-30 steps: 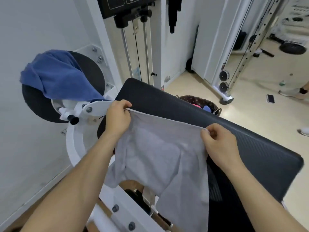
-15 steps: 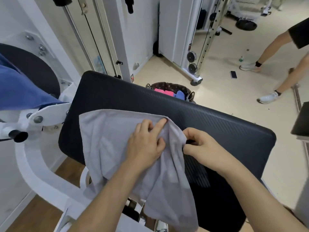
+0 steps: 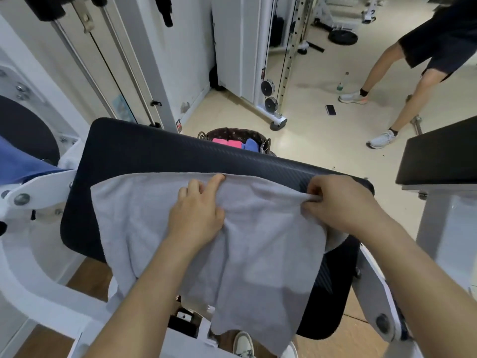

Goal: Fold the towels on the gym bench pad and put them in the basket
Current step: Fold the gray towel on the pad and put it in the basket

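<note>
Upper limbs: left forearm, lower centre, and right forearm, lower right, are bare from wrist to frame edge. Left hand and right hand, mid-frame, are bare. Footwear: one lace-up sneaker, bottom centre, with light grey and white panels, partly cut by the frame edge.

floor: beige | wall: white | cable machine: white frame | phone: on floor

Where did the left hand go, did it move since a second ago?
Yes. The left hand has moved right along the bench pad: it gripped the grey towel at the pad's left end, and now presses it near the pad's middle.
</note>
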`<action>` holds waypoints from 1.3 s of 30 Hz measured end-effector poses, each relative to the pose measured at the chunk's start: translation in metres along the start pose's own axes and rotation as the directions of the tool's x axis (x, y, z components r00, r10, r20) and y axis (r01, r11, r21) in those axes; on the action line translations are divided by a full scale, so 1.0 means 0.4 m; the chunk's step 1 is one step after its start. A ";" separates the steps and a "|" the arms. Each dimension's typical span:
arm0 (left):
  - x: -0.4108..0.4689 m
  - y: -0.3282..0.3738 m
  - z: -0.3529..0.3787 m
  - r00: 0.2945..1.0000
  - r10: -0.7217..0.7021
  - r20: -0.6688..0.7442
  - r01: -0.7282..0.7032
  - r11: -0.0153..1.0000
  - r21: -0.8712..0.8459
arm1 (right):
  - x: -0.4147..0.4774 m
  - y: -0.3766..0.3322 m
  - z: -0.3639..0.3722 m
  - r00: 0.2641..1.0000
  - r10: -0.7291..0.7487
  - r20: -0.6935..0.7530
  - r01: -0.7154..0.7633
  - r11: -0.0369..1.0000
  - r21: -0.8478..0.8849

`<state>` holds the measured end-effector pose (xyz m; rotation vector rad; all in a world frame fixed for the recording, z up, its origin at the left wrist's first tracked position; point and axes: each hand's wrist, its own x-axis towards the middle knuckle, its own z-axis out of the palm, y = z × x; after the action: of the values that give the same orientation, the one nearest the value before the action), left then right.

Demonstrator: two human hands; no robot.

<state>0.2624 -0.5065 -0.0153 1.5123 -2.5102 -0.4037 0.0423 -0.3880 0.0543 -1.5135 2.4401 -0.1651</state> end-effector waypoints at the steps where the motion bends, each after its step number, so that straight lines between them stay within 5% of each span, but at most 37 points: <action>1: -0.010 0.010 -0.002 0.997 0.032 -0.068 -0.032 0.999 0.005 | 0.001 0.004 0.010 1.000 0.014 -0.027 -0.015 1.000 -0.010; 5: -0.040 0.008 0.025 0.946 0.079 -0.313 -0.146 0.969 -0.197 | -0.009 0.038 0.007 0.999 0.023 0.025 -0.022 1.000 -0.013; 11: 0.051 -0.066 0.015 0.941 -0.109 -0.321 0.016 0.960 -0.280 | -0.016 0.127 -0.058 0.972 -0.004 0.234 -0.059 0.963 0.262; 15: 0.105 -0.066 -0.012 0.915 -0.096 -0.391 -0.003 0.969 -0.245 | -0.003 0.162 -0.062 0.992 0.078 0.102 -0.124 0.783 0.609; 19: 0.202 -0.057 -0.056 0.900 -0.003 -0.436 -0.071 0.985 -0.154 | 0.043 0.151 -0.029 0.931 0.227 -0.286 -0.146 0.950 0.277; 22: 0.234 -0.041 -0.062 0.924 -0.002 -0.382 -0.046 0.992 -0.117 | 0.065 0.150 0.005 0.919 0.170 -0.355 -0.154 0.985 0.073; 26: 0.159 -0.010 -0.066 0.924 -0.010 -0.381 -0.068 0.979 -0.190 | 0.050 0.178 0.025 0.912 0.126 -0.389 -0.095 0.991 0.100; 31: -0.131 0.123 0.038 0.885 0.401 -0.236 -0.454 0.854 -0.254 | -0.027 0.201 0.035 0.868 -0.064 -0.493 0.106 0.993 0.059; 34: -0.274 0.213 0.159 0.818 0.573 -0.056 -0.560 0.769 -0.309 | -0.050 0.224 0.043 0.886 0.046 -0.461 0.057 0.977 0.207; 39: -0.307 0.318 0.231 0.887 0.462 0.009 -0.450 0.869 -0.205 | -0.029 0.244 0.066 0.923 0.314 -0.223 -0.209 0.895 0.395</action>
<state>0.1860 -0.3287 -0.0636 0.8051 -2.6653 -0.5987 -0.0293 -0.3326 0.0081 -1.0434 2.6086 -0.7817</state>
